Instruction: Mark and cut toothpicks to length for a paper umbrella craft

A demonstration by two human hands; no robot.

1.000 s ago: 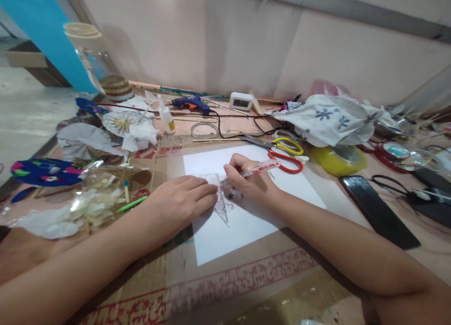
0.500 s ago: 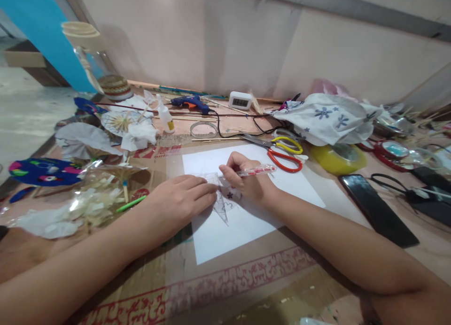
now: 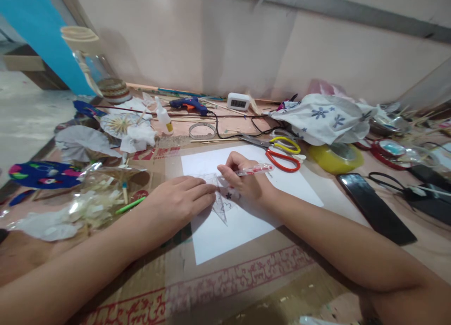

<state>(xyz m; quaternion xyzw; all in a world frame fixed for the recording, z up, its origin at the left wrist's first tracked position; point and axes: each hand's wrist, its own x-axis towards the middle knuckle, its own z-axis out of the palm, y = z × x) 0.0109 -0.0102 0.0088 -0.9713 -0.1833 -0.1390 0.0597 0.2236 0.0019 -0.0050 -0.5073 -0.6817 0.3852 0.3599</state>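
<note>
My right hand (image 3: 246,178) pinches a clear pen with red marks (image 3: 255,169), its tip end hidden by the fingers. Below it lies a white sheet of paper (image 3: 225,238). My left hand (image 3: 185,196) rests flat with fingers stretched out, the fingertips on the edge of a thin, pointed, see-through piece with drawn lines (image 3: 221,208). A small dark flower (image 3: 229,195) and a curved outline show beside that piece, near my right hand. How far the piece reaches under my left fingers is hidden.
Scissors with red and yellow handles (image 3: 283,159) lie behind my right hand, beside a yellow tape roll (image 3: 336,158). A phone (image 3: 377,207) is at right. Behind stand a glue bottle (image 3: 164,117), a blue glue gun (image 3: 190,105) and a digital clock (image 3: 238,102).
The view has shifted very slightly. Both hands keep their places on the paper, and the pen remains in my right hand.
</note>
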